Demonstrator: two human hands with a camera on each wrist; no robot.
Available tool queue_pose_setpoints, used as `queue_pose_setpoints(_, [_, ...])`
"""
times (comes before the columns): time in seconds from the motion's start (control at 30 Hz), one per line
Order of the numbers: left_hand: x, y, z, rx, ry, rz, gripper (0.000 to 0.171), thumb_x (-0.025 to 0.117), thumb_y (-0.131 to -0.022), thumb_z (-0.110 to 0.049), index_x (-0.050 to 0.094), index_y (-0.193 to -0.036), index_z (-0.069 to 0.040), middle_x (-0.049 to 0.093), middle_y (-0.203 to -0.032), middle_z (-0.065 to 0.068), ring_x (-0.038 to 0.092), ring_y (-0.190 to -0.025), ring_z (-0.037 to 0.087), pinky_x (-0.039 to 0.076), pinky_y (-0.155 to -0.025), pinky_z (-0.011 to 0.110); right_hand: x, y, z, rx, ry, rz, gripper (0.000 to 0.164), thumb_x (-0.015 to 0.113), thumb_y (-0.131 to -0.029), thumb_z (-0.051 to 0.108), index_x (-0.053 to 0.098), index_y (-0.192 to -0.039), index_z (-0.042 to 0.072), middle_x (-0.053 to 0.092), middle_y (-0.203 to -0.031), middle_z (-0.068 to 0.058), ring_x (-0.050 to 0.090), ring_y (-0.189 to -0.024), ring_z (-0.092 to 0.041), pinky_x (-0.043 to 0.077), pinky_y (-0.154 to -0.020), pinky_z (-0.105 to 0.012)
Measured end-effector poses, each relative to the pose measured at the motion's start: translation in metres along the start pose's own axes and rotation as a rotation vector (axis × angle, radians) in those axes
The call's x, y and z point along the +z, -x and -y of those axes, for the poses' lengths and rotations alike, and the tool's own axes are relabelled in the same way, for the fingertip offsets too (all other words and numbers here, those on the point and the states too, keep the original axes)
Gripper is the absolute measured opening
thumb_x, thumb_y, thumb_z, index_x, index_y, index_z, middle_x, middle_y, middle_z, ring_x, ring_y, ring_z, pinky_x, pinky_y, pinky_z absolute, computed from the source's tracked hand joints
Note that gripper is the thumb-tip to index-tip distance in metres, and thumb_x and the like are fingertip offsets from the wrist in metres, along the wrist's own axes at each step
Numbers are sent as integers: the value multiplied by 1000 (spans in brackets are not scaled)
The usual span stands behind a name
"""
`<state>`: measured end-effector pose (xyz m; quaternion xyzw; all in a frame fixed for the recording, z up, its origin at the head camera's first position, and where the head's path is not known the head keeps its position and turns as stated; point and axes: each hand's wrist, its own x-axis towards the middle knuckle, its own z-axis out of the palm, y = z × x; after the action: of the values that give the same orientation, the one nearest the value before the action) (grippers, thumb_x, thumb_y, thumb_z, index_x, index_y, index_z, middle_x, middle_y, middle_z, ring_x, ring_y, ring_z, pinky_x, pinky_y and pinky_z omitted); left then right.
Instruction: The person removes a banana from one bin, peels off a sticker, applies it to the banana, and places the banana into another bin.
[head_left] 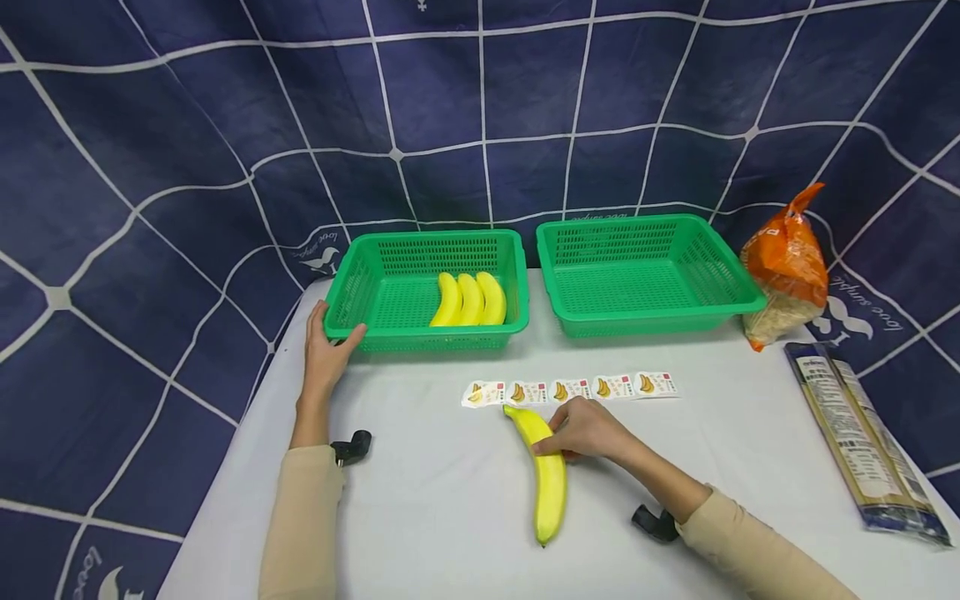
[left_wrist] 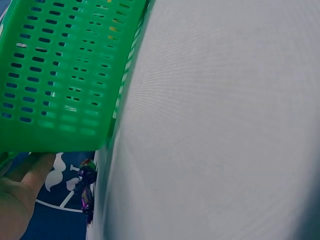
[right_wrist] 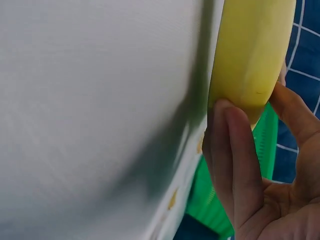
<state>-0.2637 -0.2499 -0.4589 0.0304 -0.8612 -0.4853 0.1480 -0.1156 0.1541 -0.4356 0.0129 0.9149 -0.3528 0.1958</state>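
Note:
My left hand (head_left: 327,348) is at the front left corner of the left green basket (head_left: 442,340), thumb by the front rim and fingers along the left side. Inside that basket, three yellow bananas (head_left: 470,300) lie side by side at the right. In the right wrist view a single banana (right_wrist: 250,55) is pinched between the thumb and fingers of my right hand (right_wrist: 255,185). From the head view, this banana lies lengthwise over the white table, and my right hand (head_left: 585,429) holds its upper middle from the right. Whether it touches the table I cannot tell.
A row of banana-picture stickers (head_left: 570,390) lies just beyond the held banana. Another green basket (head_left: 652,321), with nothing in it, stands back right. Beside it is an orange-and-clear bag (head_left: 787,267). Long flat packages (head_left: 862,442) lie along the right edge.

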Motion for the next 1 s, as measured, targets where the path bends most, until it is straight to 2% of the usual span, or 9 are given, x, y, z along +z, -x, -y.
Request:
queue_pose_setpoints(0.17, [0,3,-1,-9,38,-9,93,70,-87,-41,16,-157,-13,11,-165,-1,8,-153,22,10,-124,45,5,0,-2,-11,21,3,36,90,-63,35,72,-81,9,65,-59,-1,61,-51,-14,48,-50,-24])
queue_pose_setpoints(0.5, [-3,5,-2,-33,67,18,93,70,-88,-36,13,-158,-14,8,-166,1,7,-153,22,11,-124,44,10,-2,-5,-21,36,12,39,89,-64,38,72,-83,9,65,-61,0,61,-50,-13,49,-49,-25])
queue_pose_setpoints(0.63, [-4,5,-3,-55,102,28,90,67,-91,-36,10,-158,-17,9,-165,3,13,-152,25,16,-124,43,9,-2,-4,-27,63,15,38,88,-65,39,72,-83,10,65,-61,0,60,-51,-13,47,-50,-24])
queue_pose_setpoints(0.73, [-5,5,-5,-98,167,45,89,66,-92,-32,9,-158,-19,12,-164,6,20,-150,30,21,-122,44,9,-2,-3,-31,84,15,38,88,-66,40,72,-83,10,64,-61,1,60,-51,-14,46,-50,-24])
queue_pose_setpoints(0.87, [-9,9,-15,-139,239,72,91,68,-91,-26,7,-158,-18,12,-164,10,23,-149,34,25,-120,46,7,-1,-1,-31,96,27,41,86,-68,43,72,-86,9,64,-63,1,60,-53,-14,46,-51,-24])
queue_pose_setpoints(1.0, [-13,17,-31,-144,235,82,91,68,-90,-24,7,-158,-13,10,-164,13,22,-148,36,26,-119,48,1,-2,-1,-40,100,34,46,82,-72,47,74,-94,7,66,-68,1,60,-58,-13,47,-55,-25])
